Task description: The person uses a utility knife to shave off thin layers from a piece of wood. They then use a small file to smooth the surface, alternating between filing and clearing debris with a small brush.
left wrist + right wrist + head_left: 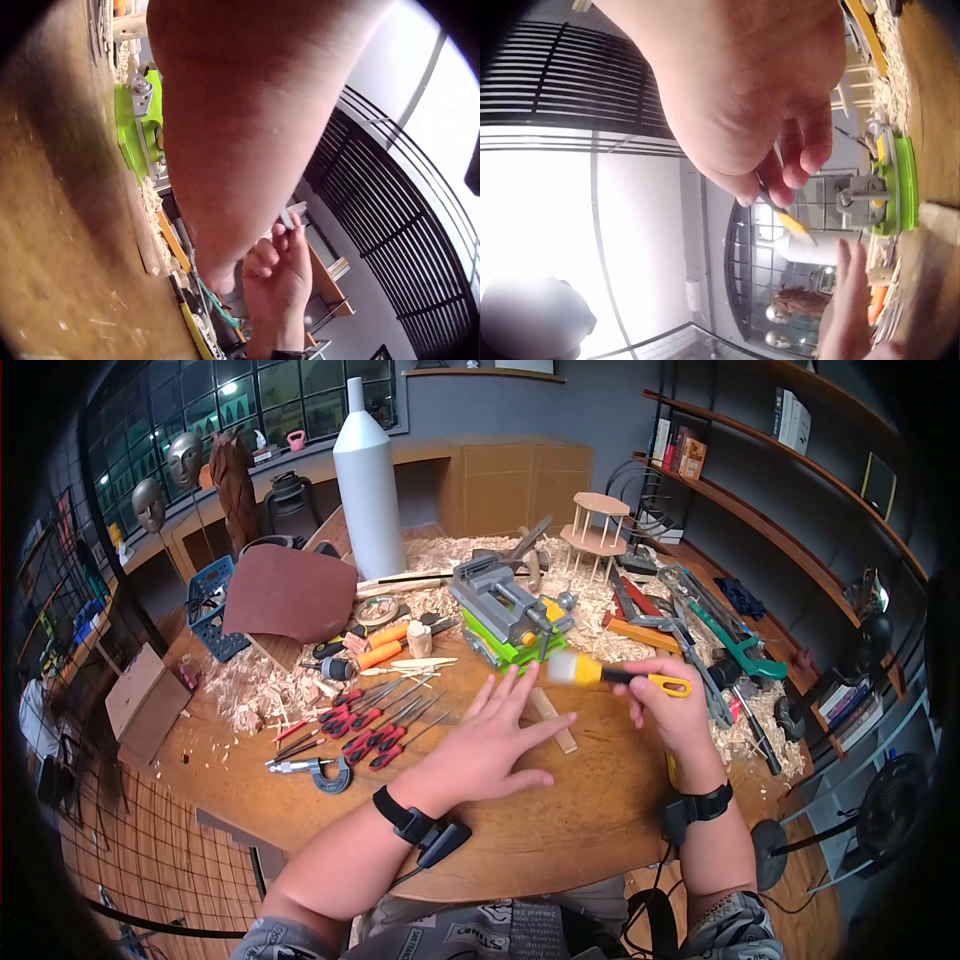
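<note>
In the head view my right hand point(668, 710) grips a brush point(617, 675) with a black and yellow handle; its pale bristle end, slightly blurred, points left above the table. The brush's yellow part point(793, 223) also shows below my right hand point(761, 90) in the right wrist view. My left hand point(490, 745) is spread with straight fingers, palm down, over the table beside a short flat wooden strip point(553, 720). Whether it touches the strip or table I cannot tell. The left wrist view shows the strip point(142, 234) lying on the table.
A green and grey vise point(510, 610) stands beyond my left fingertips. Red-handled tools point(375, 735) and a micrometer point(330, 775) lie left of that hand. Saws point(735, 645) and wood shavings are at the right, with a tall grey bottle shape point(368, 490) at the back.
</note>
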`<state>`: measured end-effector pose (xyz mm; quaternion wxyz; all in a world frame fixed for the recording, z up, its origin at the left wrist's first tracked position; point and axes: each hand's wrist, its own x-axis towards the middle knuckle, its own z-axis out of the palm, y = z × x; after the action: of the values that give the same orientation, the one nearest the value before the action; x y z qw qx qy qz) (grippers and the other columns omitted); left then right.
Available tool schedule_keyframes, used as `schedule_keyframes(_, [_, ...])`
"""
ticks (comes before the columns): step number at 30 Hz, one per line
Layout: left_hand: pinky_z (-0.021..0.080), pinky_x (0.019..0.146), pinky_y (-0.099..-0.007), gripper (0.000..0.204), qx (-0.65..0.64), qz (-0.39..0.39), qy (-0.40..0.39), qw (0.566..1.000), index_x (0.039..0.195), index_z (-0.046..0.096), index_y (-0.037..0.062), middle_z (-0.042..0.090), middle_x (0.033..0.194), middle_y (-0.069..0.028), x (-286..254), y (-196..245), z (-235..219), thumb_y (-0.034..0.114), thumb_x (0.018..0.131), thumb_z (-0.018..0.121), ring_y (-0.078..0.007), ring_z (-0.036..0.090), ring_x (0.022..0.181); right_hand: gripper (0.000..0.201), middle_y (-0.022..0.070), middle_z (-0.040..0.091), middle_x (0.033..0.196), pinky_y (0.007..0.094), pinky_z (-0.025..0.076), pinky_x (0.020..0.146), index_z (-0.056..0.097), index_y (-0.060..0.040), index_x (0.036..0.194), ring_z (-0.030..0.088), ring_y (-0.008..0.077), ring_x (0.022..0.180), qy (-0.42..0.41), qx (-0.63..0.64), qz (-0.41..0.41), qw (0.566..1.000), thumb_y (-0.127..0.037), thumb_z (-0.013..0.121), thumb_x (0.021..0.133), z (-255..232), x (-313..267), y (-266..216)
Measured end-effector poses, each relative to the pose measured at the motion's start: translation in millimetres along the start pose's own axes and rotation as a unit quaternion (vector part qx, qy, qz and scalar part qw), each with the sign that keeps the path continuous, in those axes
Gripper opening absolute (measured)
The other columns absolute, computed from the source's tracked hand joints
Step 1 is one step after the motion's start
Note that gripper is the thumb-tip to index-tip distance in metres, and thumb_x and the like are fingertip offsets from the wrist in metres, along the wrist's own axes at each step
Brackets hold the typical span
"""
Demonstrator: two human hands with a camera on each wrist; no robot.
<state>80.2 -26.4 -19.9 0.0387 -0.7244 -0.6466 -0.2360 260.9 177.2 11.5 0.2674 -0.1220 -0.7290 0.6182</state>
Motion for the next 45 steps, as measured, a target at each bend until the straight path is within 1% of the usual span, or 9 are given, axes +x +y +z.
schedule_keyframes(4, [0.013,0.12,-0.0627,0.07,0.139,-0.043,-0.024,0.989,0.142,0.057,0.0278,0.016,0.163,-0.0256,1.8,9.8,-10.2,0.055,0.079,0.074,-0.0452,0.018,0.151,0.015,0.0112,0.074,0.089,0.0239,0.053,0.056,0.072,0.0005,0.105,0.065,0.0105,0.064,-0.081,-0.016,0.067,0.994,-0.009,0.067,0.094,16.4,-0.5,-0.8])
schedule_keyframes(6, [0.012,0.119,-0.064,0.072,0.142,-0.043,-0.01,0.989,0.141,0.057,0.0274,0.018,0.163,-0.0242,-0.1,10.7,-8.2,0.056,0.077,0.075,-0.0443,0.018,0.151,0.016,0.0126,0.074,0.089,0.0251,0.053,0.054,0.072,0.0004,0.104,0.065,0.0122,0.059,0.051,-0.405,-0.31,0.859,-0.011,0.067,0.094,17.2,14.9,11.2])
schedule_keyframes(10, [0.01,0.118,-0.0663,0.078,0.172,-0.071,-0.024,0.982,0.143,0.055,0.0251,0.02,0.163,-0.0239,1.2,14.0,-10.5,0.061,0.077,0.073,-0.0446,0.017,0.151,0.011,0.0089,0.07,0.08,0.0316,0.053,0.06,0.07,-0.0009,0.097,0.067,0.0186,0.066,-0.067,0.078,0.084,0.991,-0.011,0.065,0.094,14.1,-2.7,-8.8])
schedule_keyframes(14, [0.009,0.117,-0.0679,0.082,0.15,-0.089,0.045,0.984,0.147,0.051,0.0233,0.02,0.162,-0.0244,-3.7,9.2,-2.0,0.068,0.08,0.066,-0.0458,0.014,0.151,0.013,0.0063,0.067,0.078,0.0236,0.048,0.049,0.066,-0.002,0.1,0.061,0.0102,0.055,0.064,-0.292,-0.133,0.945,-0.013,0.06,0.099,6.2,11.1,34.0])
schedule_keyframes(18, [0.007,0.116,-0.0694,0.086,0.169,-0.105,0.025,0.98,0.151,0.046,0.0223,0.018,0.163,-0.0254,-2.5,10.1,-4.4,0.073,0.083,0.059,-0.0469,0.012,0.151,0.012,0.0036,0.063,0.076,0.0235,0.047,0.05,0.063,-0.0024,0.102,0.061,0.011,0.057,-0.036,0.021,0.072,0.997,-0.014,0.058,0.1,27.1,-0.7,-1.4])
schedule_keyframes(32, [0.014,0.12,-0.0583,0.103,-0.101,-0.191,0.122,0.969,0.161,0.017,0.0141,0.01,0.163,-0.0312,2.7,-10.7,13.9,0.059,0.085,0.069,-0.0466,0.015,0.151,0.014,0.0089,0.066,0.086,0.0268,0.052,0.049,0.06,-0.0013,0.11,0.065,0.0155,0.061,-0.039,0.126,0.029,0.991,-0.011,0.059,0.1,19.6,-4.9,14.0])
schedule_keyframes(36, [0.034,0.115,-0.0487,0.091,-0.623,-0.113,0.144,0.76,0.162,0.009,0.0145,0.022,0.164,-0.0213,2.7,-10.7,21.5,0.056,0.097,0.056,-0.0381,0.036,0.145,0.014,0.0096,0.067,0.088,0.0261,0.051,0.049,0.06,-0.0021,0.109,0.063,0.0144,0.061,-0.121,0.152,0.099,0.976,-0.012,0.056,0.101,39.1,-7.7,16.0])
schedule_keyframes(38, [0.035,0.115,-0.0491,0.087,-0.868,-0.086,0.114,0.476,0.162,0.011,0.0179,0.027,0.162,-0.0196,5.3,-14.7,19.4,0.068,0.097,0.041,-0.0374,0.037,0.144,0.012,0.013,0.067,0.085,0.0286,0.053,0.049,0.06,0.0004,0.106,0.067,0.0173,0.062,-0.109,0.045,0.086,0.989,-0.009,0.055,0.1,40.0,-4.8,19.8])
schedule_keyframes(45, [0.03,0.117,-0.0556,0.088,-0.915,-0.113,0.108,0.373,0.157,0.028,0.0151,0.031,0.16,-0.0183,9.7,-21.5,26.6,0.077,0.094,0.029,-0.0395,0.037,0.143,0.019,0.0059,0.067,0.084,0.0261,0.051,0.056,0.065,-0.0054,0.116,0.064,0.0114,0.064,-0.12,-0.079,-0.04,0.989,-0.013,0.061,0.099,54.9,-5.4,28.1])
